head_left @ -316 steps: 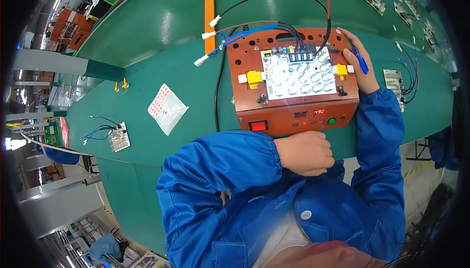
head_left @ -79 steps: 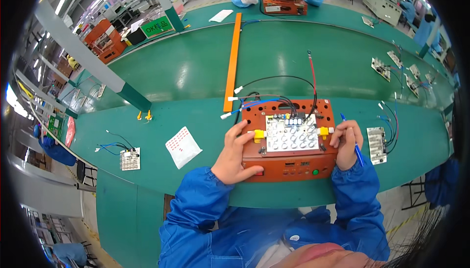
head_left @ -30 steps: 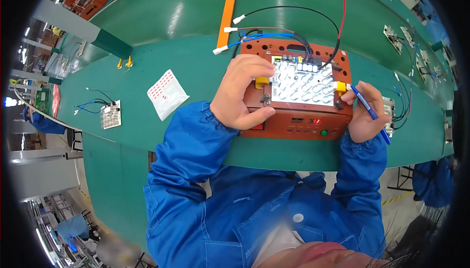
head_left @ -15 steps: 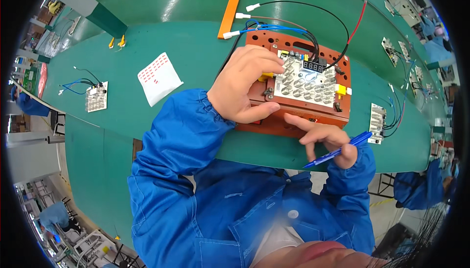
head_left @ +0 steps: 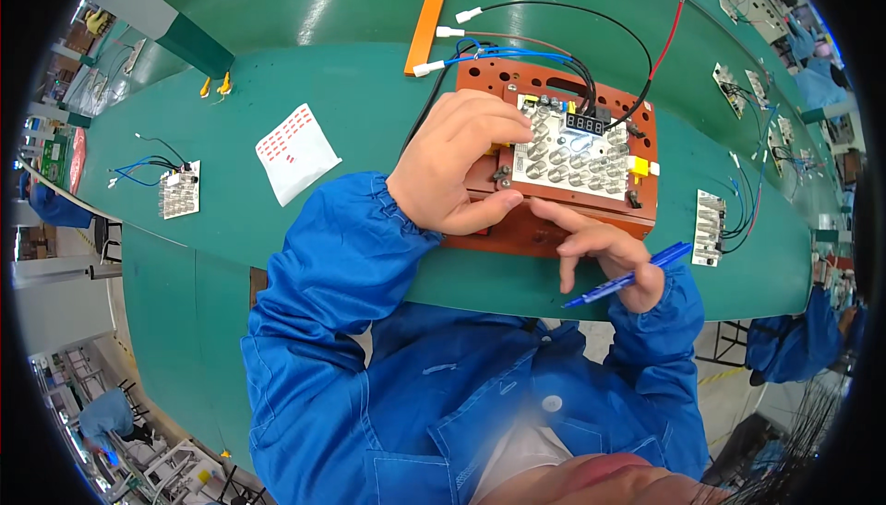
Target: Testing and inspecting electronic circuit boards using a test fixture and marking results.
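Note:
A white circuit board with rows of clear domed parts and a small digit display lies in a reddish-brown fixture. My left hand is open over the fixture's left side, fingers curved to the board's left edge. Its thumb lies apart from them, near the fixture's front. Under it, a yellow piece is partly hidden. My right hand holds a blue pen against the palm, while its index finger reaches to the fixture's front edge. Black, blue and red wires run from the board's back.
On the green table lie a white sheet with red labels and a wired board at left. Another wired board lies at right. An orange strip stands behind the fixture; a post rises at far left.
My right index finger has shifted slightly left along the fixture's front edge, and the pen has moved with the hand. A bright glow on the board has dimmed. My left hand stays in place.

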The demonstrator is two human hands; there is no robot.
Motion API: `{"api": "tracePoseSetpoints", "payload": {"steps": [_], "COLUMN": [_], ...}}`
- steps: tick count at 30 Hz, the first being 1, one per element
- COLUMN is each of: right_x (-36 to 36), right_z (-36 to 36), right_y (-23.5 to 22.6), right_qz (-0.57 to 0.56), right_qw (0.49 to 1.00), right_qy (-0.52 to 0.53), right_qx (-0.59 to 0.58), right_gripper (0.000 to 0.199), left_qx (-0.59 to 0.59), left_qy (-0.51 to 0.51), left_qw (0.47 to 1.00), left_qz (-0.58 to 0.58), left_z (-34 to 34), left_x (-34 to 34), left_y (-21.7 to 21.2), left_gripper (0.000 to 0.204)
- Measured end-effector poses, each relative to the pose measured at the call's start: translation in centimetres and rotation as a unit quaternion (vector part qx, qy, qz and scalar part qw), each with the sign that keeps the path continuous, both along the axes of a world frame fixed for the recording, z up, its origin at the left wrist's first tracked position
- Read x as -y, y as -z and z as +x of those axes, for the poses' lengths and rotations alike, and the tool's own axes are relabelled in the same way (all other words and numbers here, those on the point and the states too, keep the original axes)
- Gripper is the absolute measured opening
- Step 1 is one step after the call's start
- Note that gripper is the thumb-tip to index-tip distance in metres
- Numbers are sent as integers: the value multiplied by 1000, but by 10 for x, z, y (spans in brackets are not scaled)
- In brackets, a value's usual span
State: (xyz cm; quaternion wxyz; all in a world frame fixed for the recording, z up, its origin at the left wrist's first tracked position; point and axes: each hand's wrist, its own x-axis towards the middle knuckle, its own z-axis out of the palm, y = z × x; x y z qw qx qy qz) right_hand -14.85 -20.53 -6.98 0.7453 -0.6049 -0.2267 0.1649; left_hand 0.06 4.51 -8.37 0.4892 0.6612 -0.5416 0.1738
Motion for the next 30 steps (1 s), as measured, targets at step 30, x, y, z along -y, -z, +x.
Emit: {"api": "tracePoseSetpoints", "payload": {"steps": [30], "right_x": [33], "right_z": [22], "right_y": [16], "right_qz": [-169], "right_qw": [852], "right_qy": [456], "right_qx": [193], "right_gripper": [41], "left_qx": [-73], "left_qy": [-45], "left_qw": [995], "left_qz": [41], "left_z": [-7], "left_x": [-1], "left_y": [5], "left_gripper": [68]}}
